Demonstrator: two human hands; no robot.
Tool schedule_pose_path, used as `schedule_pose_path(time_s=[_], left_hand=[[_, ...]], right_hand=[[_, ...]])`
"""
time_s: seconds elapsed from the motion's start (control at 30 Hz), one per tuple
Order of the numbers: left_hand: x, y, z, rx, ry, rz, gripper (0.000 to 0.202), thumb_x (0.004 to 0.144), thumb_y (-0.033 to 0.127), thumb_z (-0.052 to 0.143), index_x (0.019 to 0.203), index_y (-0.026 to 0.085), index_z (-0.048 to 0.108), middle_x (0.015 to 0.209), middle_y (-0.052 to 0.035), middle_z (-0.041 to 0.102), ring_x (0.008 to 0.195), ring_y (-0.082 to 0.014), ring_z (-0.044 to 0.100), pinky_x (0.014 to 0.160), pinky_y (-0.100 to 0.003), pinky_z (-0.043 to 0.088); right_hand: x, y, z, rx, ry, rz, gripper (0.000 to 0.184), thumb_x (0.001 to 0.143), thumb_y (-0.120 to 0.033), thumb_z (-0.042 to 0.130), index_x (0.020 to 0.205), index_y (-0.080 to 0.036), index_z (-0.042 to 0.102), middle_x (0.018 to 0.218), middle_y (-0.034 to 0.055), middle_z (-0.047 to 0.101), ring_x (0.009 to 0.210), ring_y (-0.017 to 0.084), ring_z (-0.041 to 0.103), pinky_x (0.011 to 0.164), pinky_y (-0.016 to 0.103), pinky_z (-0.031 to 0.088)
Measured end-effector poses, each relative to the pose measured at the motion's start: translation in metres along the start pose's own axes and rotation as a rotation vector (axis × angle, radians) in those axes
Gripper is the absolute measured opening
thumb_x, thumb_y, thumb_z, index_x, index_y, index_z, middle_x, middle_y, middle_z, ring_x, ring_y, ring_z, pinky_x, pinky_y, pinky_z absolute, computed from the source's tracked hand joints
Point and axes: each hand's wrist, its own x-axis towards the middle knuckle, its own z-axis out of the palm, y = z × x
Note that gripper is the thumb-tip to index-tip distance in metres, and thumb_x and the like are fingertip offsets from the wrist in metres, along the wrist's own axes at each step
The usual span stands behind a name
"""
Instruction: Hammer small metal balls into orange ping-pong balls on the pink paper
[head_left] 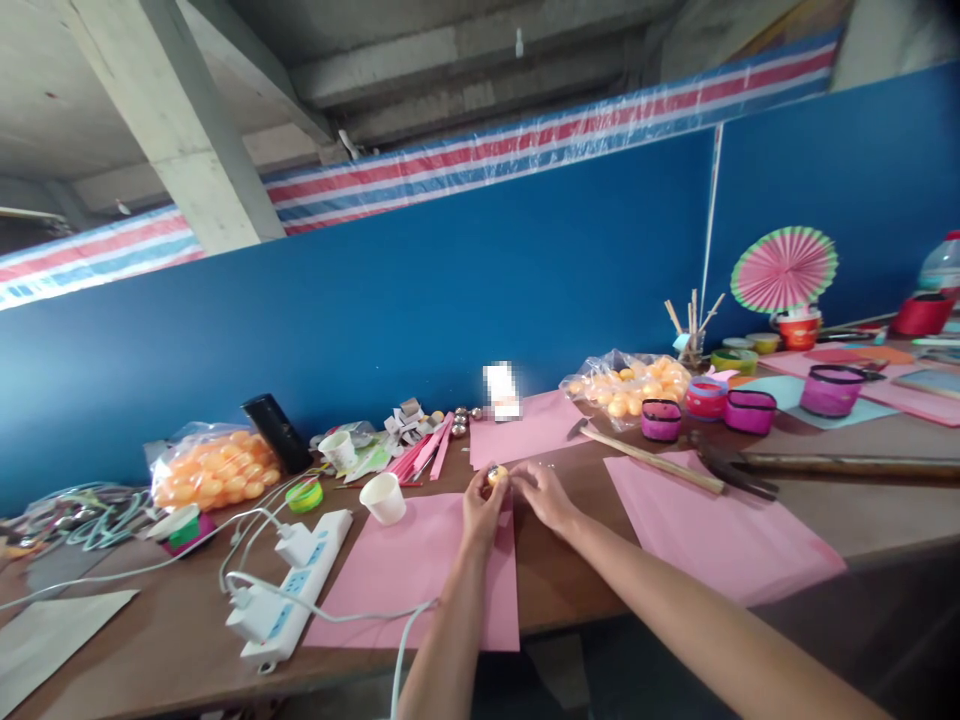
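1. small orange round ball (496, 475) is pinched at the fingertips of the left hand (481, 507), just above the far edge of a pink paper sheet (405, 570).
2. left fingers closed narrow on the ball; forearm comes in from the bottom edge.
3. right hand (543, 494) just beside it, palm down, fingertips curled toward the ball; can't tell if they grip it.
4. white paper cup (384, 497) stands near, left of the hands, on the brown wooden table (562, 580).
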Motion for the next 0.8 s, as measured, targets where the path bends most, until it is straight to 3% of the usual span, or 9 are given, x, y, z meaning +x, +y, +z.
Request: schedule_pose_path(time_s=[0.3,0.43,0.57,0.8], left_hand=[[-0.0032,0.0049,0.0001,0.019,-0.017,0.025,0.058,0.064,0.037,0.067,0.114,0.019,0.047,0.1,-0.0093,0.06,0.085,-0.0171,0.061,0.074,-0.031,0.05],[-0.0047,0.0085,0.0029,-0.007,-0.008,0.03,0.049,0.063,0.036,0.067,0.105,0.019,0.048,0.101,-0.009,0.058,0.081,-0.0163,0.062,0.068,-0.03,0.051],[-0.003,0.0076,0.0036,-0.01,-0.051,0.051,0.045,0.062,0.034,0.068,0.101,0.019,0.053,0.098,-0.0078,0.061,0.083,-0.0171,0.062,0.068,-0.029,0.051],[-0.001,0.003,0.0017,-0.019,-0.028,0.006,0.048,0.059,0.029,0.07,0.104,0.02,0.055,0.098,-0.0082,0.063,0.087,-0.0191,0.061,0.071,-0.029,0.05]], right_hand=[[0.0,0.0025,-0.0001,-0.002,0.019,0.019,0.02,0.079,-0.032,0.042,0.076,-0.018,0.057,0.075,0.0024,0.063,0.067,0.014,0.057,0.065,0.026,0.045],[0.0001,0.0056,0.0002,-0.009,0.042,0.043,0.019,0.078,-0.029,0.04,0.078,-0.018,0.056,0.069,0.0013,0.062,0.055,0.013,0.054,0.056,0.025,0.044],[0.0007,0.006,0.0003,-0.006,0.071,0.039,0.016,0.076,-0.027,0.043,0.077,-0.019,0.056,0.075,0.0021,0.063,0.066,0.015,0.057,0.063,0.026,0.045],[0.0009,0.0026,0.001,0.04,0.077,0.025,0.017,0.075,-0.03,0.045,0.077,-0.018,0.056,0.079,0.0035,0.064,0.075,0.016,0.058,0.071,0.027,0.045]])
